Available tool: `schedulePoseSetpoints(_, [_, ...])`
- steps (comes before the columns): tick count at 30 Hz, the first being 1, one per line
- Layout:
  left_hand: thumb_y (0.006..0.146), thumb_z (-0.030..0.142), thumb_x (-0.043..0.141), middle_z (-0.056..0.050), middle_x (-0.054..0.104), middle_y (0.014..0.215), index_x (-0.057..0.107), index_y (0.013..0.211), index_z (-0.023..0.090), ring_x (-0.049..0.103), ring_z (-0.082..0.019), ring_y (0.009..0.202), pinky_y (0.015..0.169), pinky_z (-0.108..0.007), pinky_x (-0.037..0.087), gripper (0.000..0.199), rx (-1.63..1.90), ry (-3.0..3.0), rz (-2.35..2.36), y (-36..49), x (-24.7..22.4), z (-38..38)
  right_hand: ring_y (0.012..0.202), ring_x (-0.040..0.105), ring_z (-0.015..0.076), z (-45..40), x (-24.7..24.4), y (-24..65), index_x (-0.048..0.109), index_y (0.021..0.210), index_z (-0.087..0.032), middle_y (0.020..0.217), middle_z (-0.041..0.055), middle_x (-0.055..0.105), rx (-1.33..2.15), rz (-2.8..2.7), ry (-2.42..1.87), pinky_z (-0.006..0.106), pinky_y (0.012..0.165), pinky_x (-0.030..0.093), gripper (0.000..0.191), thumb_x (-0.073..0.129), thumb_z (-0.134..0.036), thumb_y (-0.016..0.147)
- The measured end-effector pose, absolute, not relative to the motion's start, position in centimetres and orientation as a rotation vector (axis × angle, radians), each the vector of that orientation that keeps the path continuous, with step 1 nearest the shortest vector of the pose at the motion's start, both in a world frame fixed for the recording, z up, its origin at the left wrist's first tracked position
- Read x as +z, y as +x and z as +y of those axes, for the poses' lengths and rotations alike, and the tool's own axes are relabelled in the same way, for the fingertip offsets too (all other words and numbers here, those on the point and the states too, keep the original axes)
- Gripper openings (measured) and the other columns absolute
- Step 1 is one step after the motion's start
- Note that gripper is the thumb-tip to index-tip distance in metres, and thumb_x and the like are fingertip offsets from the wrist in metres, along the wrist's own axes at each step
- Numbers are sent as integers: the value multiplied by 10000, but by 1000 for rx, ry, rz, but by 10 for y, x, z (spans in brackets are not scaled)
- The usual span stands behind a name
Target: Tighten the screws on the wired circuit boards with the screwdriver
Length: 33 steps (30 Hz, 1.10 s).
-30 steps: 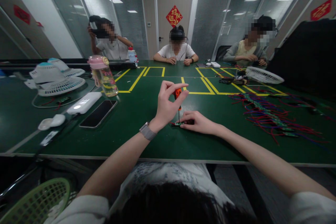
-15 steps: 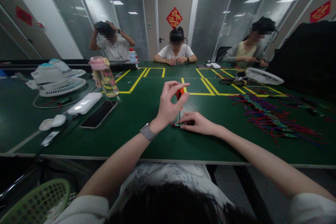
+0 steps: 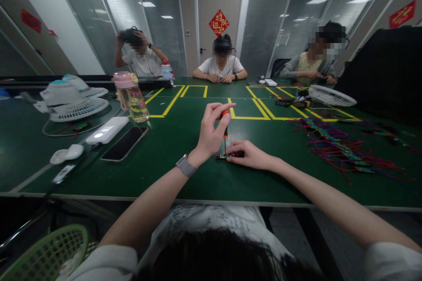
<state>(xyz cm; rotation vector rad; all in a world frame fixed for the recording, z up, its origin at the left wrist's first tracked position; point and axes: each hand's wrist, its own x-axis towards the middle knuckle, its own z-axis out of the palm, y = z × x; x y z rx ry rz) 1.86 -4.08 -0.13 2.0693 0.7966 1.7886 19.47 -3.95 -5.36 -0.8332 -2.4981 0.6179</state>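
Observation:
My left hand (image 3: 212, 129) is closed around the orange and black handle of a screwdriver (image 3: 226, 134), its index finger stretched out over the top. The thin shaft stands upright, with its tip down on a small green circuit board (image 3: 222, 156) lying on the green table (image 3: 184, 184). My right hand (image 3: 245, 154) rests on the table and pinches the board's right end between thumb and fingers. Those fingertips hide part of the board. Some red wire shows at its left end.
Circuit boards with red and blue wires (image 3: 343, 145) lie in a row at right. On the left are a phone (image 3: 124, 143), a white power bank (image 3: 107, 130), a pink-lidded bottle (image 3: 133, 99) and white fans (image 3: 74, 99). A green basket (image 3: 49, 250) stands below the edge. Several people sit opposite.
My left thumb and fingers have shifted slightly on the screwdriver handle, and more of its lower part shows. My right hand and the board stay put.

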Motion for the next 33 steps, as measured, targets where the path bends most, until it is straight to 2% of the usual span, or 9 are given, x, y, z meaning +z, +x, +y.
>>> schedulePoseSetpoints(3, [983, 259, 364, -70, 614, 1155, 575, 1234, 227, 632, -132, 902, 797, -281, 520, 330, 1735, 1948, 680, 19, -4, -38, 697, 560, 143, -40, -53, 194, 722, 1055, -156, 817, 44, 590, 616, -2505, -834, 259, 639, 430, 248, 617, -289, 874])
schedulePoseSetpoints(5, [972, 263, 409, -67, 644, 1115, 533, 1275, 214, 642, -119, 849, 765, -262, 526, 331, 1727, 1891, 664, 20, -4, -38, 702, 563, 145, -40, -52, 194, 723, 1052, -154, 824, 48, 594, 618, -2504, -834, 261, 645, 435, 249, 616, -293, 875])
schedulePoseSetpoints(10, [862, 274, 629, -21, 604, 911, 656, 1075, 218, 574, -121, 821, 754, -241, 487, 222, 1852, 2045, 816, 20, 0, -43, 689, 560, 144, -40, -52, 194, 725, 1045, -160, 828, 47, 593, 622, -2494, -826, 265, 641, 436, 244, 616, -295, 873])
schedulePoseSetpoints(13, [897, 297, 571, -36, 565, 943, 684, 1036, 223, 563, -131, 846, 757, -253, 482, 194, 1879, 2078, 836, 18, 1, -43, 682, 556, 145, -40, -53, 194, 725, 1048, -149, 815, 45, 583, 624, -2494, -826, 267, 634, 431, 250, 619, -290, 871])
schedulePoseSetpoints(17, [965, 252, 408, -64, 621, 1106, 633, 1172, 224, 612, -152, 964, 844, -290, 499, 307, 1789, 2032, 744, 17, -2, -40, 676, 551, 142, -39, -52, 194, 724, 1048, -145, 818, 45, 581, 637, -2496, -838, 265, 627, 428, 255, 618, -296, 872])
schedulePoseSetpoints(20, [974, 256, 393, -71, 662, 1150, 577, 1249, 219, 657, -152, 951, 835, -295, 524, 333, 1733, 1928, 684, 19, -4, -38, 681, 553, 140, -40, -52, 194, 722, 1055, -153, 821, 44, 588, 630, -2502, -837, 263, 633, 428, 253, 615, -293, 874])
schedulePoseSetpoints(25, [909, 257, 554, -62, 685, 1040, 630, 1158, 200, 648, -144, 895, 799, -268, 518, 267, 1807, 1959, 733, 22, -2, -41, 693, 561, 144, -41, -51, 194, 723, 1050, -152, 831, 49, 602, 617, -2505, -835, 265, 643, 430, 244, 614, -282, 874])
schedulePoseSetpoints(28, [876, 250, 608, -35, 635, 930, 674, 1057, 207, 599, -128, 838, 752, -249, 493, 198, 1883, 2047, 787, 21, 1, -44, 696, 561, 144, -40, -52, 194, 725, 1046, -160, 831, 47, 602, 612, -2500, -831, 265, 643, 429, 240, 618, -288, 873])
schedulePoseSetpoints(33, [943, 244, 479, -39, 586, 950, 680, 1051, 222, 569, -135, 887, 785, -262, 478, 230, 1902, 2075, 813, 18, 1, -44, 686, 555, 138, -40, -52, 194, 722, 1061, -166, 818, 40, 591, 611, -2504, -838, 258, 632, 427, 252, 617, -299, 875])
